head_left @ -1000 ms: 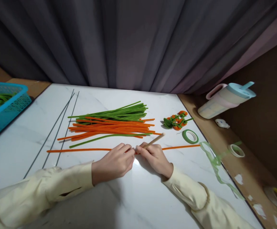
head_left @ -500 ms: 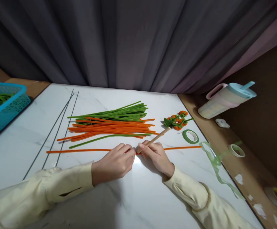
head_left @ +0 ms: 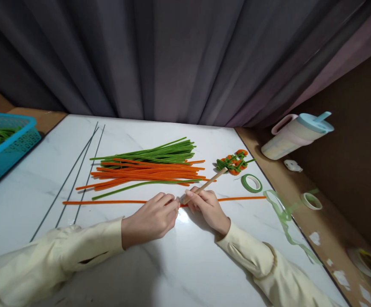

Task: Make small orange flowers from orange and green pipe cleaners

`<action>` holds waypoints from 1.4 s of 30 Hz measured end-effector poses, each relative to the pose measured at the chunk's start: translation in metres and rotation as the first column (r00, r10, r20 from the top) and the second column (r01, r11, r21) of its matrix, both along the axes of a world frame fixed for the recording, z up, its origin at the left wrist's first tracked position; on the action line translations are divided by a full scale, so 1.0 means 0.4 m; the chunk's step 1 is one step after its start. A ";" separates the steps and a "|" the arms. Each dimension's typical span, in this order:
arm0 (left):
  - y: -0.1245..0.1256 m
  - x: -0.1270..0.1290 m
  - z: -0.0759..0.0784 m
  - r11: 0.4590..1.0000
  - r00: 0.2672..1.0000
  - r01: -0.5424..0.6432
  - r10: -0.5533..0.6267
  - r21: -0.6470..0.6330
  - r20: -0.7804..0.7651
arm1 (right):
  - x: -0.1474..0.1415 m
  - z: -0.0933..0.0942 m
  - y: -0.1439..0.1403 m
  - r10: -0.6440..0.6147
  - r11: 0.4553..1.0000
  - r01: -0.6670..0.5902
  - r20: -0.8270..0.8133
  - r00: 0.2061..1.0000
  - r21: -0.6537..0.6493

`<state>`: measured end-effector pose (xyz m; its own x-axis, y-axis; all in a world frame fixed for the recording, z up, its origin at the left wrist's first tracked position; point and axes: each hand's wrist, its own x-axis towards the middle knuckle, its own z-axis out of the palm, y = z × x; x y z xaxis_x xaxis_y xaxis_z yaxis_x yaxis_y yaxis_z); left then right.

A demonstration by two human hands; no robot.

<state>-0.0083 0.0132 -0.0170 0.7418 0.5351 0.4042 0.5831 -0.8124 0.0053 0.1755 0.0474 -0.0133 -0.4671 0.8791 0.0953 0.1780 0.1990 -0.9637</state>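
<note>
Orange pipe cleaner (head_left: 108, 202) lay flat across the marble table (head_left: 185, 264), pinched mid-length by the left hand (head_left: 150, 219), while the right hand (head_left: 209, 207) had closed its fingers on a wooden stick (head_left: 206, 185), seemingly as a winding core.

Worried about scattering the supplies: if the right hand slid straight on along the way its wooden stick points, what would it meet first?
Probably the tips of the orange pipe cleaners, just past the right hand along the wooden stick; farther on lie the small orange-and-green pieces. Depth is unclear.
</note>
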 end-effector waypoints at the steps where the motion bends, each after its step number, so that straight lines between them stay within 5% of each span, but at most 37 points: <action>1: 0.000 0.000 0.000 1.000 1.000 0.004 -0.004 0.006 -0.010 | 0.000 -0.001 0.001 0.002 1.000 -0.002 -0.003 1.000 -0.010; 7: 0.000 -0.003 -0.003 1.000 0.999 0.010 -0.009 0.029 -0.031 | -0.002 0.001 -0.006 0.065 0.993 -0.073 0.081 0.995 0.089; 12: -0.001 -0.002 0.002 1.000 1.000 -0.001 0.001 0.013 -0.017 | -0.002 0.007 -0.012 0.153 0.931 -0.247 0.326 0.933 0.268; 17: -0.002 0.000 0.007 0.999 1.000 0.004 -0.002 0.045 -0.031 | -0.004 0.012 -0.014 0.186 0.900 -0.319 0.400 0.898 0.297; 23: -0.005 -0.003 0.008 0.994 0.995 0.006 0.005 0.112 -0.103 | -0.004 0.005 -0.008 0.086 0.986 -0.112 0.188 0.978 0.128; 28: -0.006 -0.002 0.007 0.991 0.994 0.006 0.009 0.134 -0.110 | -0.002 0.000 -0.001 0.021 1.000 -0.021 0.038 0.999 -0.003; 36: -0.004 -0.004 0.004 0.991 0.993 0.023 -0.008 0.130 -0.114 | 0.002 0.000 -0.007 0.020 0.999 -0.023 0.075 0.997 0.035; 42: -0.003 -0.002 0.005 0.994 0.995 0.010 0.001 0.111 -0.097 | 0.002 0.001 -0.011 0.107 0.950 -0.197 0.341 0.934 0.242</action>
<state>-0.0091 0.0118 -0.0150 0.7829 0.4871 0.3871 0.5725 -0.8076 -0.1416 0.1764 0.0429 -0.0127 -0.6375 0.7577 0.1400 0.4143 0.4902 -0.7668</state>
